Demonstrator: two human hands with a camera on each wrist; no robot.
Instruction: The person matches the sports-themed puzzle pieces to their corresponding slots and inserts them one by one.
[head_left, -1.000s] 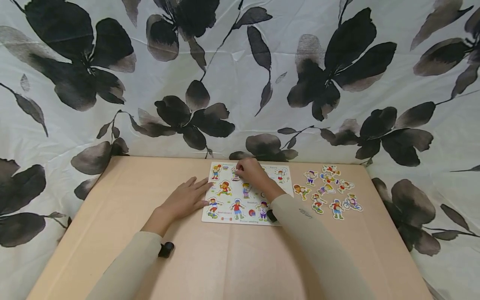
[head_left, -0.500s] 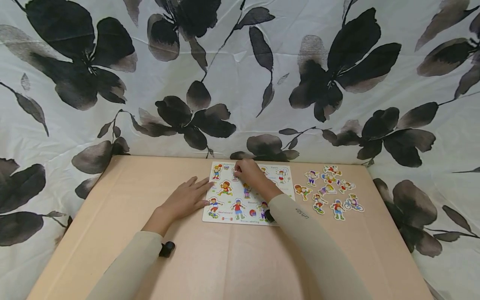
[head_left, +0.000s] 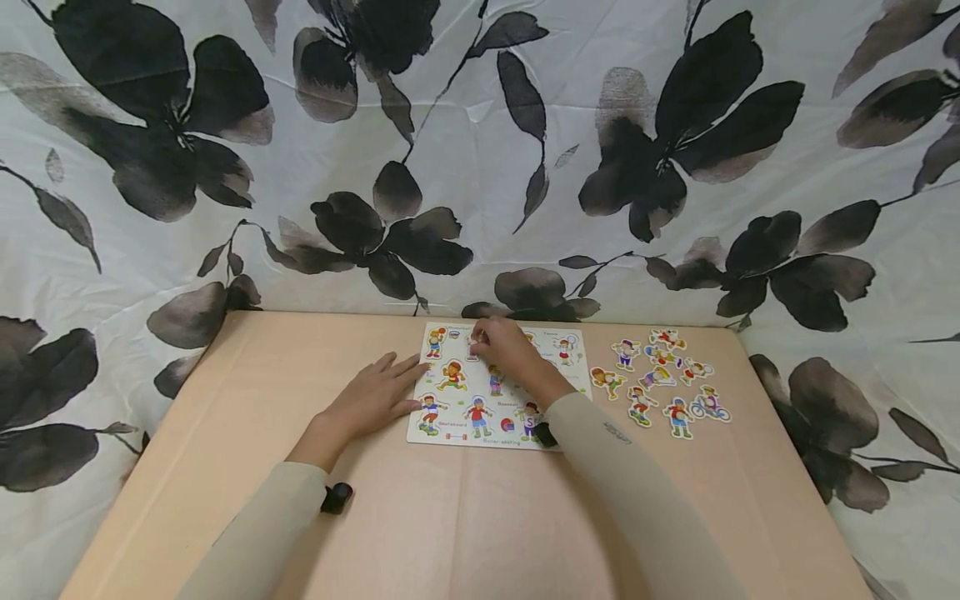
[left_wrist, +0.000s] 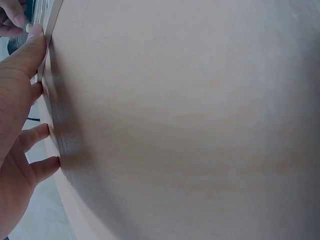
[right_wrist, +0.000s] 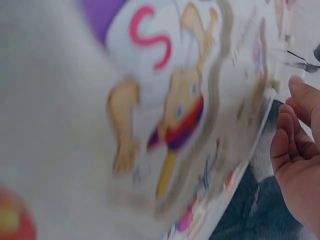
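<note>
A white picture puzzle board (head_left: pixel 487 444) with cartoon children doing sports lies at the table's far edge. My left hand (head_left: pixel 372 396) rests with spread fingers on the table and the board's left edge. In the left wrist view its thumb (left_wrist: pixel 31 47) touches that edge. My right hand (head_left: pixel 508 352) is over the board's upper part. Its thumb and fingers pinch at a puzzle piece (head_left: pixel 472 352) in the top row, mostly covered by the hand. In the right wrist view the fingers are curled, and a figure with an S on its shirt (right_wrist: pixel 150 55) is close to the camera.
Several loose cut-out figure pieces (head_left: pixel 658 377) lie on the table (head_left: pixel 450 517) to the right of the board. A black-and-white floral cloth (head_left: pixel 525 167) hangs behind the table and shows along its sides. A dark wrist camera (head_left: pixel 336 498) sits at the left cuff.
Both hands stay almost where they were. The right fingers remain at the same spot in the board's top row. The view shifts only slightly.
</note>
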